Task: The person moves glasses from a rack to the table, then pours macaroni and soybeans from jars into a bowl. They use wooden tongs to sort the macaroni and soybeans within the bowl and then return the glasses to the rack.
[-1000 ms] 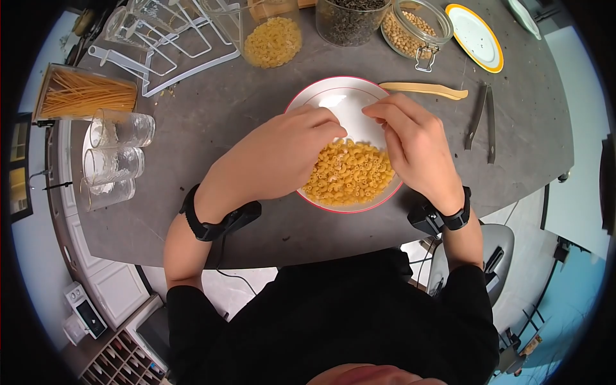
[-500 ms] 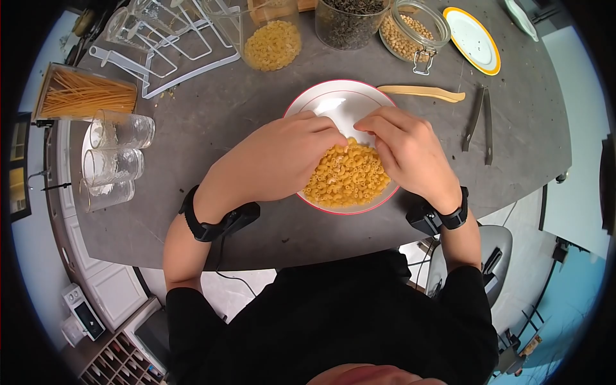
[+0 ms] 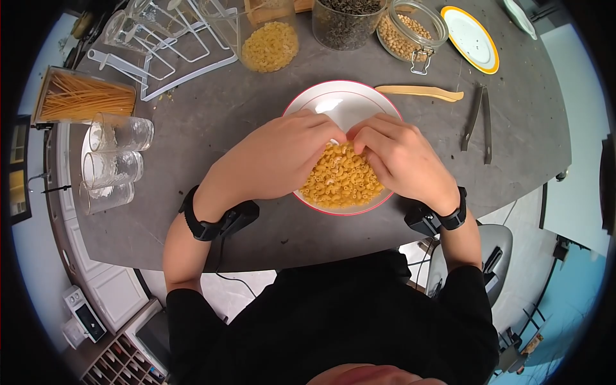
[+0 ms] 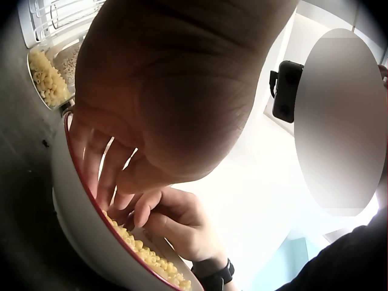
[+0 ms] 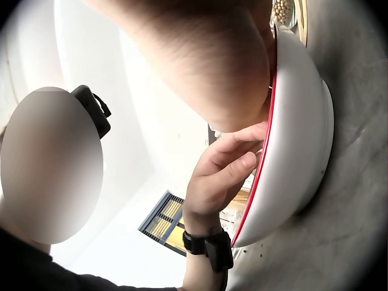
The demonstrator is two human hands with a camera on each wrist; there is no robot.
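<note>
In the head view a white bowl (image 3: 350, 106) with a red rim holds yellow elbow macaroni (image 3: 340, 176) in its near half. My left hand (image 3: 276, 157) reaches over the bowl's left side. In the left wrist view its fingers (image 4: 112, 167) point down inside the rim, fairly straight and slightly spread. From the right, my right hand (image 3: 407, 157) comes over the bowl with bent fingers, its fingertips close by the left hand's above the macaroni. The fingertips overlap in the head view, and I cannot tell whether the right ones pinch a piece.
Behind the bowl lie wooden tongs (image 3: 420, 93), with metal tongs (image 3: 478, 125) to the right. Farther back are a jar of chickpeas (image 3: 407, 38), a container of dark dried bits (image 3: 346, 25), a container of pasta (image 3: 269, 48) and an orange-rimmed plate (image 3: 471, 38). Glasses (image 3: 115, 167), spaghetti (image 3: 86, 96) and a white rack (image 3: 186, 70) stand left.
My right hand has moved left and a little toward me, from the bowl's right side to beside the left fingertips. The left hand has hardly moved.
</note>
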